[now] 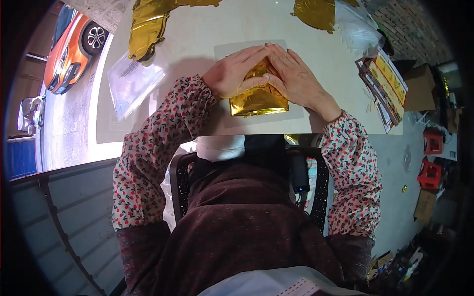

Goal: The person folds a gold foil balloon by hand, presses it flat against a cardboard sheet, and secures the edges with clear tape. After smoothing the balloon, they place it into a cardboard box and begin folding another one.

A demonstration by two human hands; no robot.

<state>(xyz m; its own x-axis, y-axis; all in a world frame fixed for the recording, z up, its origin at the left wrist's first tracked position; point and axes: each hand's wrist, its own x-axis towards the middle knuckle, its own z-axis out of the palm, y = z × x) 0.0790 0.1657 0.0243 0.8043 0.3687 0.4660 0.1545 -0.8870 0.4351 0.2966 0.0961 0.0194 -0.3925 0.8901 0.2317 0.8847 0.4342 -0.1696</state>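
A folded piece of shiny gold foil (259, 102), which looks like a flat, deflated foil balloon, lies on a thin greyish sheet (224, 50) near the table's front edge. My left hand (234, 74) rests flat over its left upper part, fingers stretched out. From the other side my right hand (296, 79) presses flat on it, fingers also extended. The fingertips of both hands meet near the foil's far end, and the thumbs come together over its middle. Part of the foil is hidden under the hands.
More flat gold foil pieces (147, 34) lie at the table's far left, with another gold foil piece (316, 14) far right. Clear plastic sleeves (133, 79) are at left. Plastic bags (358, 32) and printed cards (387, 81) lie right. Red stools (430, 173) stand on the floor.
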